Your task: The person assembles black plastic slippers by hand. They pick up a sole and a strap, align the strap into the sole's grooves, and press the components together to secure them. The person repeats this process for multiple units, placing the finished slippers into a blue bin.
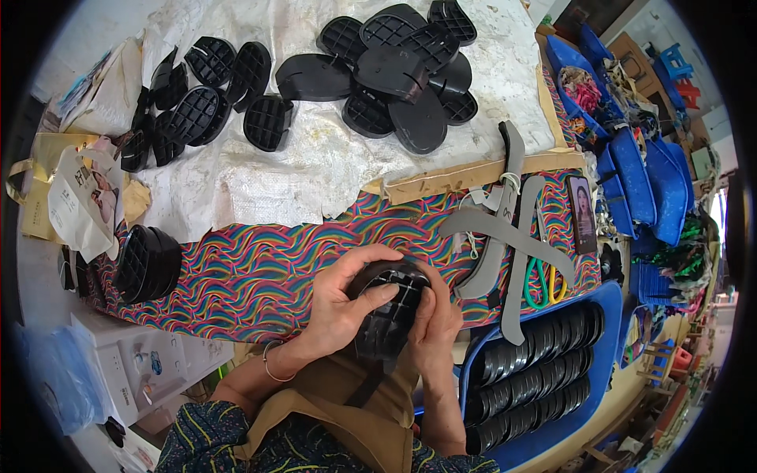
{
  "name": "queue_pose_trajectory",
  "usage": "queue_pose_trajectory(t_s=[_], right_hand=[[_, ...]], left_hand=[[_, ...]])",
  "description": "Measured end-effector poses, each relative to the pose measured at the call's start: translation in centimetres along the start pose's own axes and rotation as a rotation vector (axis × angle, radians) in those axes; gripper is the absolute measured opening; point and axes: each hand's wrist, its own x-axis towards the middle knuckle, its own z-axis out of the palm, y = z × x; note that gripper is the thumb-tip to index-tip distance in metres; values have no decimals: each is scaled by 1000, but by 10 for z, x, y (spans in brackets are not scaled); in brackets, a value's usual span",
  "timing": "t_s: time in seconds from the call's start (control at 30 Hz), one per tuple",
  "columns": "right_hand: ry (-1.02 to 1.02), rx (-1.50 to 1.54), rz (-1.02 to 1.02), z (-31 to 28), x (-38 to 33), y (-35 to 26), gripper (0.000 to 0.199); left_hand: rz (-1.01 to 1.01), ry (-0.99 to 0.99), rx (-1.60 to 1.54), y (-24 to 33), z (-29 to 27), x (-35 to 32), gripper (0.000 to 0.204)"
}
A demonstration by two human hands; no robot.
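Over the striped cloth (260, 276), both hands clamp one black heel (388, 315): left hand (343, 303) across its gridded face, right hand (435, 319) gripping its side.

At twelve o'clock from me, a heap of black heel pieces (402, 67) lies on the white cloth (307, 158), and a second, looser scatter of black heel pieces (201, 102) sits at eleven. Nearer, the rainbow-wave fabric (252, 276) runs across my bench, with a stack of ribbed black pieces (148, 264) on its nine o'clock end. At two o'clock grey straps (505, 229) cross each other, green-handled scissors (540, 284) just beside them and a phone (582, 213) past those. At four o'clock a blue tray (607, 315) holds rows of black discs (536, 370). Paper bags (79, 193) slump at ten.
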Motion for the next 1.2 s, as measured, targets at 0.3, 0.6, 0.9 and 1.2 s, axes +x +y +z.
queue_pose_trajectory(t_s=[0.3, 0.6, 0.9, 1.2], right_hand=[[60, 499, 186, 31, -30, -18, 55], [45, 380, 57, 6, -4, 5, 35], [193, 264, 30, 8, -10, -1, 31], [94, 477, 42, -17, -1, -6, 35]], left_hand=[[68, 105, 34, 3, 1, 11, 37], [21, 40, 41, 15, 3, 16, 47], [-238, -248, -386, 23, -13, 27, 83], [-343, -320, -832, -6, -20, 31, 96]])
